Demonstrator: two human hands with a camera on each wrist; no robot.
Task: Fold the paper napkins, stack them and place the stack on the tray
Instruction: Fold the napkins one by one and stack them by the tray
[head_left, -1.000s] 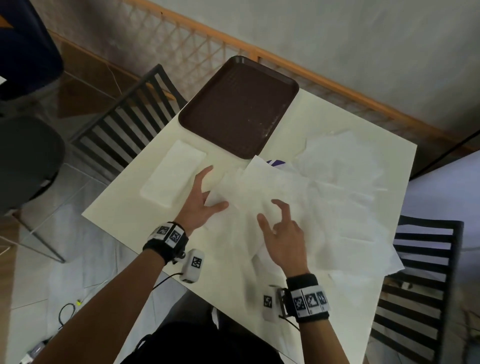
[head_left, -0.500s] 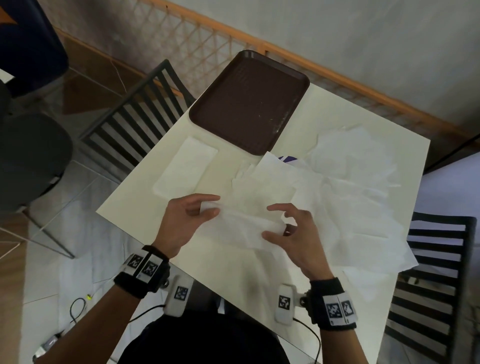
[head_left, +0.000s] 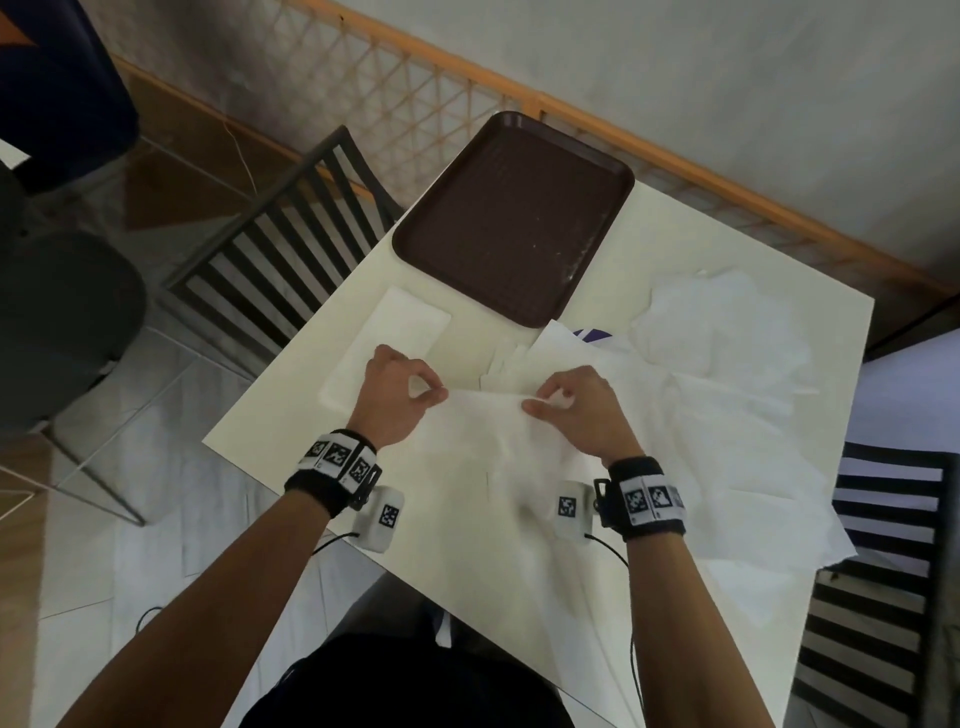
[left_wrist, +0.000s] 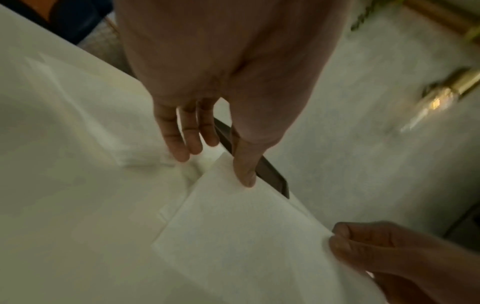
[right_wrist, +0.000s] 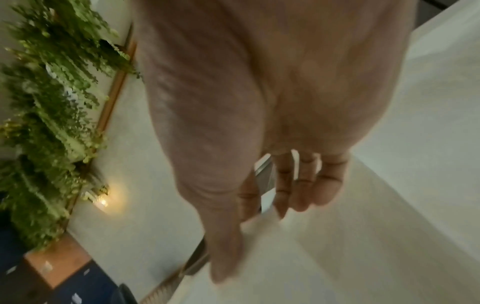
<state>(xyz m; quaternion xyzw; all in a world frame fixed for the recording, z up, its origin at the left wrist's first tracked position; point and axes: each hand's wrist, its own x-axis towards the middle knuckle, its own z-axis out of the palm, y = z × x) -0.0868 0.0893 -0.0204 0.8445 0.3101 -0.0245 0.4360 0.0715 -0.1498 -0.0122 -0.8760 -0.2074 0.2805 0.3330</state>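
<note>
**Hands pinch one napkin by its far edge**

Both hands hold the same napkin at mid-frame in the head view. Left hand pinches its upper left corner between thumb and forefinger, the other fingers loosely curled. Right hand pinches the upper right corner the same way. The far edge stretches taut between the two pinches, raised off the table, while the rest of the sheet drapes down toward the bottom of the frame.

In the left wrist view the thumb presses on the napkin's corner, and the right hand grips the opposite corner at lower right. The right wrist view is blurred; the right hand fills its centre and only a pale strip of paper shows at the fingertips.

A folded napkin lies flat just left of the left hand, partly hidden by it. The brown tray sits at upper centre on the table's far corner, just beyond the folded napkin, with nothing on it. A loose pile of unfolded napkins spreads across the right half of the table, reaching its right edge. Dark slatted chairs stand at the left and the lower right.
</note>
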